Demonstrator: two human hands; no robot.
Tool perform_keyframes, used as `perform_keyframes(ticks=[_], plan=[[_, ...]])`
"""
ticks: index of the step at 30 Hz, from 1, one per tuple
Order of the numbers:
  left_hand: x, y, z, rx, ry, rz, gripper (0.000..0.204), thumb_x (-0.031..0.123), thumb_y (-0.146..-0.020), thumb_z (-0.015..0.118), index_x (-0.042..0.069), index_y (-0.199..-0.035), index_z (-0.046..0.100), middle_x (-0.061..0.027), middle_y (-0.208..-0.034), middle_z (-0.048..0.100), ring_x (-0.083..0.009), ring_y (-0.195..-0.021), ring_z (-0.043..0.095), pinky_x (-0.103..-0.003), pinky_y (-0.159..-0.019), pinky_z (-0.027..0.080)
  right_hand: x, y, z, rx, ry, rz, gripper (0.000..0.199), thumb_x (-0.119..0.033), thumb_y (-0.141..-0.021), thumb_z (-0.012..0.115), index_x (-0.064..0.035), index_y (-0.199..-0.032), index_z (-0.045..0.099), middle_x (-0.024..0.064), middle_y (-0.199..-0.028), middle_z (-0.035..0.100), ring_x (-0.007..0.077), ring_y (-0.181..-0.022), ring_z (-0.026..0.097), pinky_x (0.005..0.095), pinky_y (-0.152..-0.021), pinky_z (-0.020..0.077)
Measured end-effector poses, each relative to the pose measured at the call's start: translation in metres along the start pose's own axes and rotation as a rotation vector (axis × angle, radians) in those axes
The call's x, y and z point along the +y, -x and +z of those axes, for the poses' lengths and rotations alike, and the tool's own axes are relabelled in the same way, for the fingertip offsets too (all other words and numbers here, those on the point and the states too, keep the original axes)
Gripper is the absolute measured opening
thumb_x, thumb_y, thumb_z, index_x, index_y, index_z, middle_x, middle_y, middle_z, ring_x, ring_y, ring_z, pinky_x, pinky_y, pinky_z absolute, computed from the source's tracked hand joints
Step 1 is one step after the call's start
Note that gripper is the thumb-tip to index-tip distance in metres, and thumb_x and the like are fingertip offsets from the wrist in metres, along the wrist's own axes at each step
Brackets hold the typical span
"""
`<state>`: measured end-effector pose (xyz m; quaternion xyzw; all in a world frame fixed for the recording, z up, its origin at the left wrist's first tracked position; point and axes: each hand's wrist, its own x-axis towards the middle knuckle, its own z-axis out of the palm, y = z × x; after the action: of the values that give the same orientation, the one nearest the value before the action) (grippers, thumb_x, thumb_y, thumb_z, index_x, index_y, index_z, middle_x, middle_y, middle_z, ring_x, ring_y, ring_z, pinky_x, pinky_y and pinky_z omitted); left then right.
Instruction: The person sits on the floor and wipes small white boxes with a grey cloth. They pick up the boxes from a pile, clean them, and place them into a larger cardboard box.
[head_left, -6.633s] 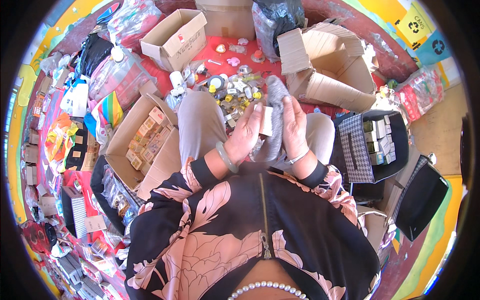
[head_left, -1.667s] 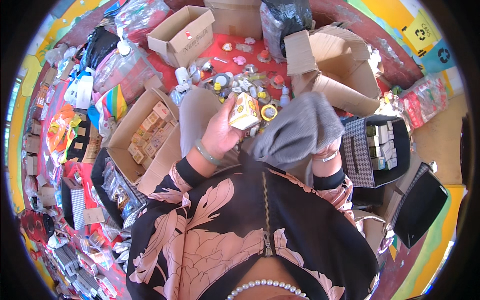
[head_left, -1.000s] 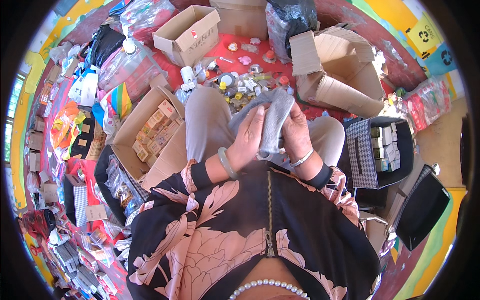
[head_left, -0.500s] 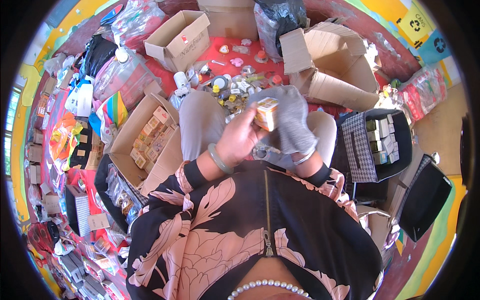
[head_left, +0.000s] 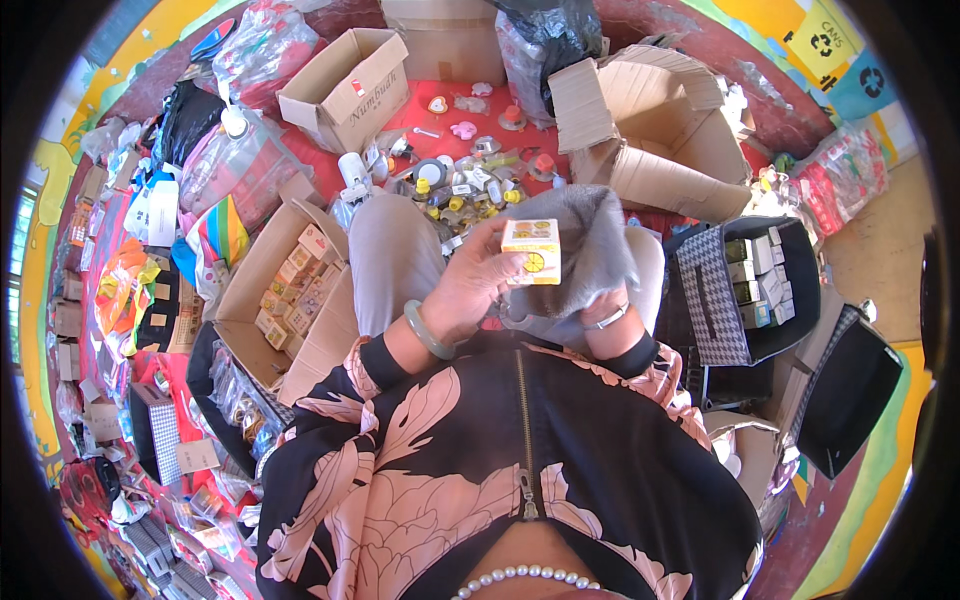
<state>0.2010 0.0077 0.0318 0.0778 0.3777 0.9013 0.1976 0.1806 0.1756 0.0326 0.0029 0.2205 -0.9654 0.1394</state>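
Observation:
My left hand point(head_left: 470, 285) grips a small white and yellow carton point(head_left: 541, 266) with a round lemon-slice picture on its front and small coloured pictures on top. The thumb presses the front, and the other fingers are mostly behind it. Just right of the carton, my right hand point(head_left: 608, 308) holds a grey cloth point(head_left: 597, 235), which drapes over its fingers and hides them. The cloth is close behind the carton; I cannot tell whether they touch. Both hands are above my lap, between my grey-trousered knees point(head_left: 395, 260).
Beyond my knees lies a pile of small bottles and jars point(head_left: 475, 190) on a red mat point(head_left: 425, 100). To the left, a cardboard box point(head_left: 240, 300) holds several small cartons. A checked fabric bin point(head_left: 708, 300) with boxes stands right. Open cardboard boxes point(head_left: 685, 190) point(head_left: 335, 110) stand farther off.
The left hand has turned the carton so its lemon-picture side faces me, and brought it slightly lower. The grey cloth has shifted right, away from the carton's face, with the right hand.

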Motion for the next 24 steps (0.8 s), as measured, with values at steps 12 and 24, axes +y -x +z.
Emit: perform_keyframes(ticks=[12, 24], plan=[[-0.01, -0.002, -0.003, 0.034, -0.8, 0.205, 0.035, 0.026, -0.091, 0.057, 0.0, -0.108, 0.041, -0.0073, -0.1, 0.053, -0.0093, -0.091, 0.048, -0.025, -0.081, 0.041, 0.009, 0.006, 0.027, -0.058, 1.943, -0.703, 0.054, -0.018, -0.066, 0.068, 0.0023, -0.112, 0.047, 0.0216, -0.105, 0.051, 0.0348, -0.097, 0.052, 0.0382, -0.086, 0.0416], [0.001, 0.0, -0.004, 0.094, 0.059, -0.077, 0.038, 0.028, -0.092, 0.052, 0.0, -0.117, 0.046, -0.0103, -0.113, 0.055, -0.0192, -0.105, 0.055, -0.039, -0.093, 0.044, 0.015, -0.008, 0.03, -0.012, 1.937, -0.399, 0.025, -0.014, -0.074, 0.058, -0.0033, -0.096, 0.055, 0.0143, -0.095, 0.057, 0.0265, -0.089, 0.056, 0.0345, -0.079, 0.0445]])
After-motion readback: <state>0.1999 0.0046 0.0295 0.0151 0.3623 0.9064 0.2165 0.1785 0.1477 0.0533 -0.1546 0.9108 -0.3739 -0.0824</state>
